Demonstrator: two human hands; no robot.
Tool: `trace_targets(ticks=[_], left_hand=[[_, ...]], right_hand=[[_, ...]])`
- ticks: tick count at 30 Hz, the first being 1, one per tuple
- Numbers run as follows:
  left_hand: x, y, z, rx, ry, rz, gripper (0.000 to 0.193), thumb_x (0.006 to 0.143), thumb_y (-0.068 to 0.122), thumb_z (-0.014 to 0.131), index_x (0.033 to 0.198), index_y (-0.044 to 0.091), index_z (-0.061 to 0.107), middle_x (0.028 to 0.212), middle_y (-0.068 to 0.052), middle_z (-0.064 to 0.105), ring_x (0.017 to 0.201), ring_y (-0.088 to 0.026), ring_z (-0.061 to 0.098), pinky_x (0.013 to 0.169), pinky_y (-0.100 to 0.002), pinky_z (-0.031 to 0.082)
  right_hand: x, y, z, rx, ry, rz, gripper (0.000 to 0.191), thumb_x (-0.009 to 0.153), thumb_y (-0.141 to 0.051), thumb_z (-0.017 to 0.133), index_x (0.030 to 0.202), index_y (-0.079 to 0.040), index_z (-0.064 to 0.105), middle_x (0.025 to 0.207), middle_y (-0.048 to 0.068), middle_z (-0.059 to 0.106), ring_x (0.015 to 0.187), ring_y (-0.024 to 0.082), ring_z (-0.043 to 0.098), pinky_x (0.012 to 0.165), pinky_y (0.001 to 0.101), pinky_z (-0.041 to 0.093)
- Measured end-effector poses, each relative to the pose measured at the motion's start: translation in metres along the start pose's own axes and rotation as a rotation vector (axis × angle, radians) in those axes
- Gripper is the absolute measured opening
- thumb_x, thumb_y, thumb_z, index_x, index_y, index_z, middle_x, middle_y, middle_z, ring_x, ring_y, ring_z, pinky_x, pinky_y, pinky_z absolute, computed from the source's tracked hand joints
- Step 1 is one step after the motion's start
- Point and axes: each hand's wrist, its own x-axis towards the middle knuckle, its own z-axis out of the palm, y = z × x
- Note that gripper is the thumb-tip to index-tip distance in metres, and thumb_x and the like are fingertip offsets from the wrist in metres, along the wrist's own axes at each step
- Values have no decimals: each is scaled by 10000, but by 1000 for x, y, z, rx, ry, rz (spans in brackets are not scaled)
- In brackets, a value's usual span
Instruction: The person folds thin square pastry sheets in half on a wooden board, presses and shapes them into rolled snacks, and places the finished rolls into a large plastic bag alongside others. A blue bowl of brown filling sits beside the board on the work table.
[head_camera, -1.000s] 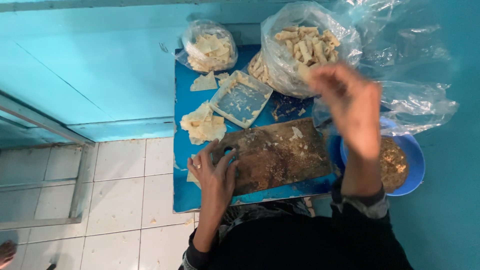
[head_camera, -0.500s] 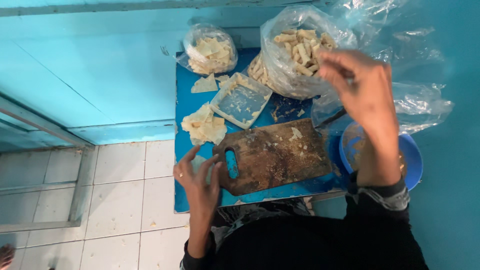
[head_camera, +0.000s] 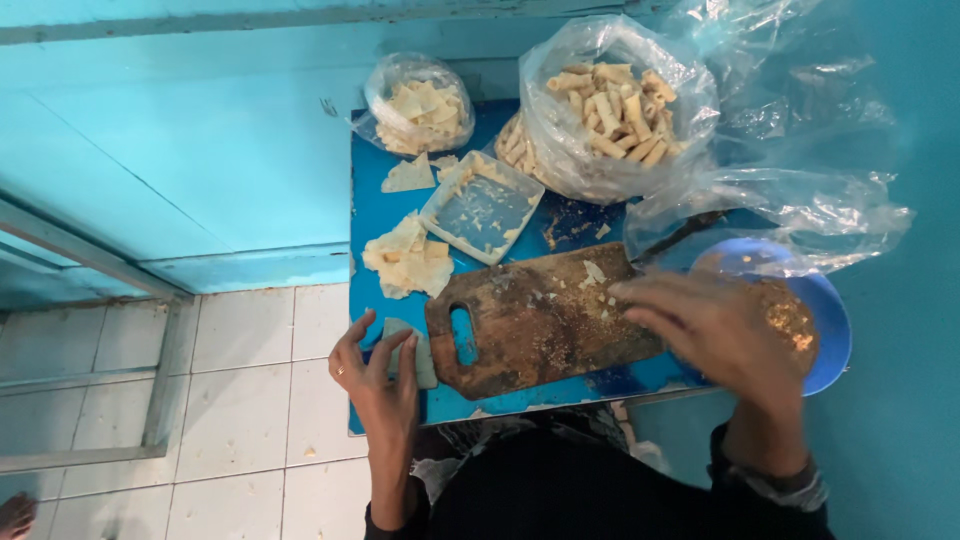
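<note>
My left hand (head_camera: 382, 385) is at the blue table's front left edge, fingers closed on a pale wrapper sheet (head_camera: 422, 358) just left of the handle of the worn wooden cutting board (head_camera: 545, 320). Over the board's right end and the blue bowl (head_camera: 828, 330) of brown crumbly filling, my right hand (head_camera: 715, 335) hovers with fingers spread and nothing in it. A stack of pale triangular wrappers (head_camera: 405, 258) lies behind the board.
A clear plastic tray (head_camera: 482, 208) with crumbs sits mid-table. Behind it are a large bag of rolled pastries (head_camera: 610, 105) and a small bag of wrappers (head_camera: 420, 105). Crumpled clear plastic (head_camera: 800, 200) lies at the right. The blue table (head_camera: 520, 400) stands over white floor tiles (head_camera: 240, 400).
My right hand has come down from the bag of rolls to above the bowl and the board's right end. My left hand left the board's handle and now grips a wrapper sheet.
</note>
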Motion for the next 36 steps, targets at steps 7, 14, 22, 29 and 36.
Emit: trace_targets(ticks=[7,14,22,29,36], left_hand=[[8,-2,0,-12,-31,30,110,890,119,779,996,93,782,1364,-127,613,1278,-325,502,1073,-473,403],[10,-1,13,-117,54,-31,191,906,100,760,1094,67,757,1373,-172,594,1278,-358,504,1057,-469,431],[15,-7,11,-59,78,-3,208,879,98,764,1085,67,756,1355,-175,589,1266,-365,495,1031,-468,430],[17,-2,8,-70,17,-71,204,867,98,754,1068,60,759,1336,-166,589,1255,-361,494,1003,-452,446],[15,-4,9,-74,33,-101,190,870,92,751,1057,59,766,1331,-154,596,1256,-354,506,999,-450,446]], right_hand=[[17,-4,55,230,-210,2,280,932,-309,683,1163,-178,772,1187,39,757,947,209,759,794,353,613],[186,-1,103,546,-88,108,626,883,-384,782,1421,-131,586,1474,161,566,1272,278,606,969,388,567],[301,-12,150,-44,12,186,550,589,-213,906,1107,-151,733,1318,249,466,1252,466,430,1018,481,423],[333,-9,124,-83,187,31,119,831,-253,817,829,-139,782,1103,159,637,1099,383,614,892,495,528],[345,-6,99,-172,-103,104,130,762,-198,763,850,-109,798,942,182,750,869,403,708,755,511,570]])
